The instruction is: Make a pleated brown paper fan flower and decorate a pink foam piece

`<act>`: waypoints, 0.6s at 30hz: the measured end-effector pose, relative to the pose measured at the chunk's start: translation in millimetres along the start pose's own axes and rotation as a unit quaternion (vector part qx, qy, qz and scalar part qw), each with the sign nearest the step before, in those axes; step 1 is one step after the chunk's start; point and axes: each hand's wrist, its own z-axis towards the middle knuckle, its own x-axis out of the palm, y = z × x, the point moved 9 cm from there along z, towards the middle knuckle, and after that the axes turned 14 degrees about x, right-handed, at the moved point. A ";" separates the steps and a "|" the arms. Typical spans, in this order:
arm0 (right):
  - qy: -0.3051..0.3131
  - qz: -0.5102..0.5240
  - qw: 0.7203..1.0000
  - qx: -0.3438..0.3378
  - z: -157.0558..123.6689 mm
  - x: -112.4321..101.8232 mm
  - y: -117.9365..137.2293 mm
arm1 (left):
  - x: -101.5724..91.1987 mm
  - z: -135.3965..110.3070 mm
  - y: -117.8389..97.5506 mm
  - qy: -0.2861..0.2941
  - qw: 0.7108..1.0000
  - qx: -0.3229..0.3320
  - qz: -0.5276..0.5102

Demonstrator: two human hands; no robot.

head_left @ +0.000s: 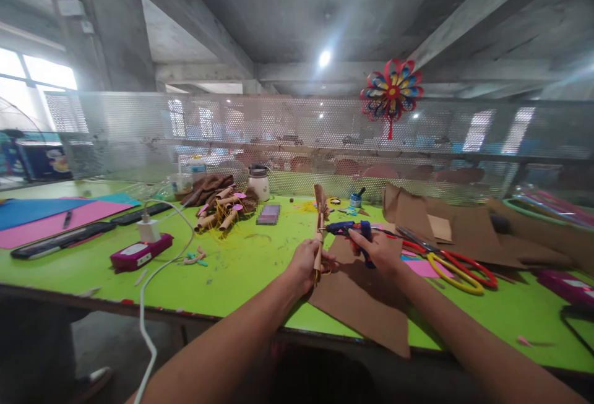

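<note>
My left hand (307, 263) is closed around the lower part of a brown paper roll (319, 231), which stands roughly upright over the table. A ruffled brown piece shows at the roll's upper end. In my right hand (377, 247) is a blue glue gun (346, 227), its nozzle pointing left at the side of the roll. Whether the tip touches the paper, I cannot tell. Beneath both hands lies a flat sheet of brown paper (366, 305), jutting past the front edge of the green table (250, 286).
Scissors with yellow and red handles (457, 271) lie right of my hands, before folded brown paper (482, 237). At left are a pile of small paper rolls (225, 212), a magenta power strip (142, 252) and a white cable (143, 305). A perforated screen (301, 125) stands behind the table.
</note>
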 end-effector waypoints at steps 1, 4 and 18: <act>0.001 -0.001 1.000 0.000 -0.5 0.3 0.6 | 0.0 0.2 0.1 0.001 1.000 0.000 0.000; 0.000 -0.002 1.000 0.006 -1.0 0.4 0.1 | -0.4 0.8 0.0 -0.003 1.000 0.000 -0.003; -0.155 -0.327 0.925 -0.114 -3.9 -26.3 -2.1 | -1.3 -0.2 -5.6 -0.022 1.000 0.009 -0.009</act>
